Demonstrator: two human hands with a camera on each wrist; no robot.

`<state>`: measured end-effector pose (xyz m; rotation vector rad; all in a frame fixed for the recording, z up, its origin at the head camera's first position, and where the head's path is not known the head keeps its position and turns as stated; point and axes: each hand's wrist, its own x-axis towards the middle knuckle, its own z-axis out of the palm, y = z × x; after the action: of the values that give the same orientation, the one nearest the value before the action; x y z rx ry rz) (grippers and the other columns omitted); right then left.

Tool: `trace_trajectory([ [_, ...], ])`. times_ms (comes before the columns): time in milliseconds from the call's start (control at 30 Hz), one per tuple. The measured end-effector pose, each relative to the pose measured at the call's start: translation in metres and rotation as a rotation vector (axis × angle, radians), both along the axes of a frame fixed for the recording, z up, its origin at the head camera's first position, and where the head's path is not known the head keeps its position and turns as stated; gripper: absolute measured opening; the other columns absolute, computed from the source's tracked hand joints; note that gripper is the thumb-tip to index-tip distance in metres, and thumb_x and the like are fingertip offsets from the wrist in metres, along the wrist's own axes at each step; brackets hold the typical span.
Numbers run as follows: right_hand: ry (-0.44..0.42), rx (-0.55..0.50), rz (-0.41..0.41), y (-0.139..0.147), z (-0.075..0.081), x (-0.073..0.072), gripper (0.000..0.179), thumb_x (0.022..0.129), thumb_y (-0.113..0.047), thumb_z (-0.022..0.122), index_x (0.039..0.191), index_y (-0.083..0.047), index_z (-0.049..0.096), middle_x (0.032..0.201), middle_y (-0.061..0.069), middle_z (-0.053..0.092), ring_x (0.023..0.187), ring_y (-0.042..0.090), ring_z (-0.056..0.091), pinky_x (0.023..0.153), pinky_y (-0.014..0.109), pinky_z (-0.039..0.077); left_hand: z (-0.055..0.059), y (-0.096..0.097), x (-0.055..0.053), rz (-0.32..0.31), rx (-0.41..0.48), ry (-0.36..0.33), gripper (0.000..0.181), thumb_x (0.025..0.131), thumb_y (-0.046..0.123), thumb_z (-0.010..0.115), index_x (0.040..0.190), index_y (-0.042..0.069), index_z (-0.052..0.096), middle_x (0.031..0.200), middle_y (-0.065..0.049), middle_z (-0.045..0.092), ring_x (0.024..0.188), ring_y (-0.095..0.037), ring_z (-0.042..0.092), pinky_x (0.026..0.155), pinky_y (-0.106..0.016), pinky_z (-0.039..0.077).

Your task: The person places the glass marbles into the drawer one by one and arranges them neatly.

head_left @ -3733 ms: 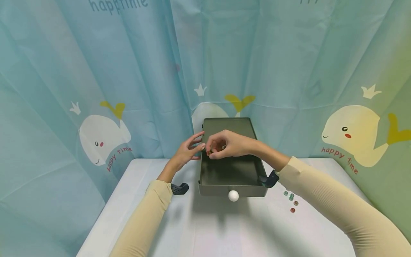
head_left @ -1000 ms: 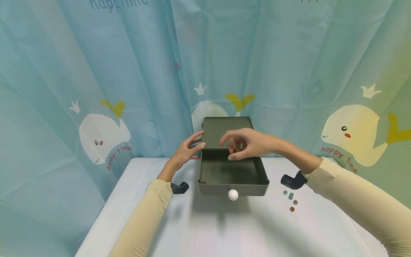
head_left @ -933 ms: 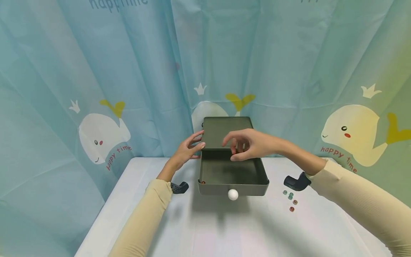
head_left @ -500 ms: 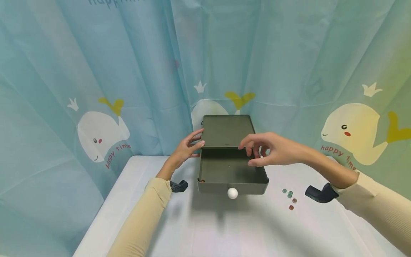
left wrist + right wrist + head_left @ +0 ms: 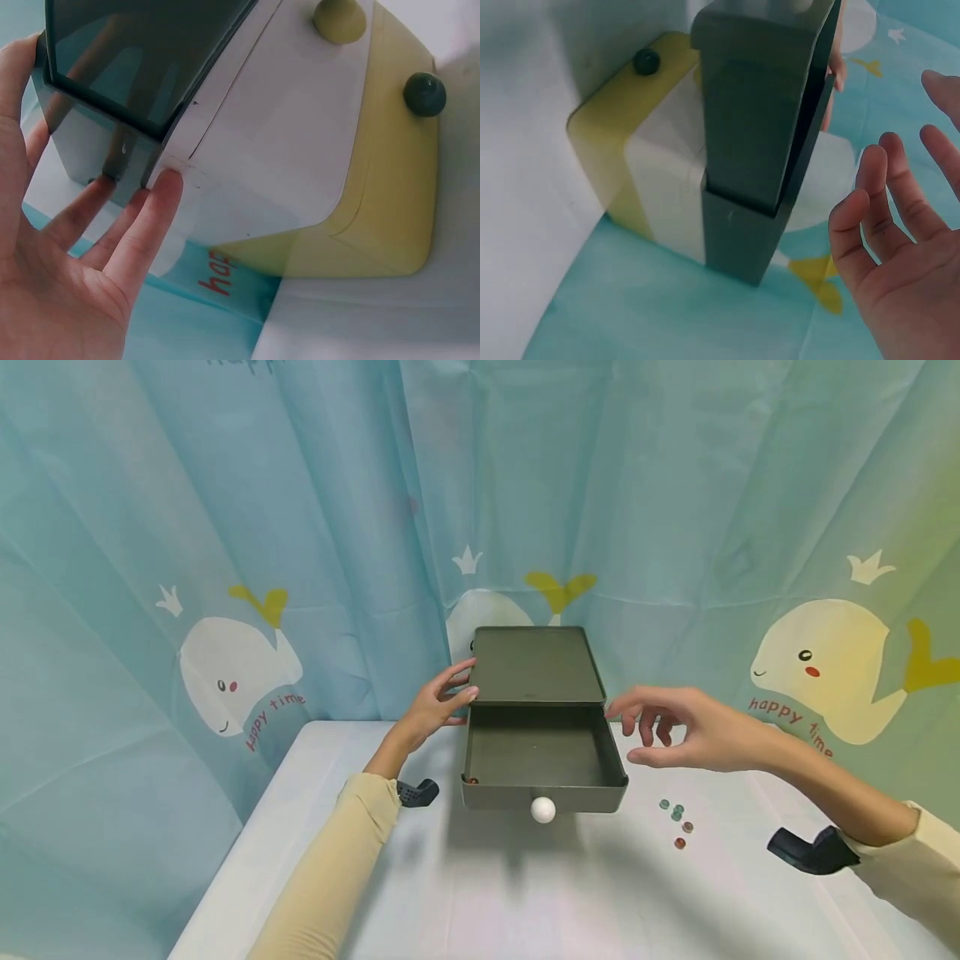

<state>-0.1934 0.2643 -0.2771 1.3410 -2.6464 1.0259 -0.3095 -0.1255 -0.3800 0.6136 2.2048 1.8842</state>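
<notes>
A small drawer cabinet has its dark green top drawer [image 5: 540, 747] pulled out, with a white round knob [image 5: 543, 810] on the front. Inside, at the drawer's front left corner, lies one small reddish bead-like piece [image 5: 473, 781]. My left hand [image 5: 432, 712] rests against the left side of the cabinet's dark green top [image 5: 536, 664], fingers spread and extended. To the right of the drawer my right hand [image 5: 690, 727] hangs in the air, fingers loosely bent, nothing between them. Below it on the table are several small round pieces, green [image 5: 677, 814] and reddish [image 5: 679, 843].
Under the green tier, the wrist views show a white tier [image 5: 277, 127] and a yellow tier [image 5: 397, 165] with a dark green knob [image 5: 424, 94]. A whale-print curtain [image 5: 360, 527] hangs close behind the white-covered table [image 5: 375, 893].
My right hand earlier pinched a small reddish piece over the drawer; one now lies in the drawer. The hand has since moved right, away from the drawer. My left hand keeps its place.
</notes>
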Motion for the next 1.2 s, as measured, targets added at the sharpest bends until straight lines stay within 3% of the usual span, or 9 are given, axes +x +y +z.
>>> trace_trajectory([
  [233, 0.024, -0.037, -0.049, 0.020, -0.016, 0.006, 0.047, 0.087, -0.007, 0.082, 0.125, -0.028, 0.064, 0.099, -0.009, 0.063, 0.076, 0.007, 0.063, 0.062, 0.024, 0.053, 0.001, 0.000, 0.002, -0.003, 0.007, -0.006, 0.057, 0.104, 0.026, 0.063, 0.157, 0.036, 0.043, 0.161, -0.010, 0.036, 0.137, -0.031, 0.051, 0.101, -0.054, 0.052],
  [600, 0.020, -0.063, -0.214, 0.052, -0.063, 0.012, 0.041, 0.086, -0.009, 0.084, 0.119, -0.025, 0.067, 0.093, -0.009, 0.065, 0.074, 0.008, 0.064, 0.064, 0.022, 0.052, -0.001, 0.000, -0.001, -0.018, 0.021, 0.003, 0.058, 0.104, 0.026, 0.063, 0.158, 0.034, 0.042, 0.162, -0.011, 0.035, 0.139, -0.032, 0.050, 0.101, -0.056, 0.052],
  [1200, -0.151, -0.084, -0.222, 0.089, -0.138, 0.009, 0.030, 0.090, -0.008, 0.079, 0.115, -0.019, 0.067, 0.092, -0.003, 0.065, 0.072, 0.011, 0.066, 0.061, 0.027, 0.056, 0.001, 0.000, 0.000, -0.008, 0.019, -0.003, 0.058, 0.104, 0.024, 0.062, 0.158, 0.033, 0.042, 0.161, -0.012, 0.035, 0.138, -0.032, 0.050, 0.101, -0.056, 0.052],
])
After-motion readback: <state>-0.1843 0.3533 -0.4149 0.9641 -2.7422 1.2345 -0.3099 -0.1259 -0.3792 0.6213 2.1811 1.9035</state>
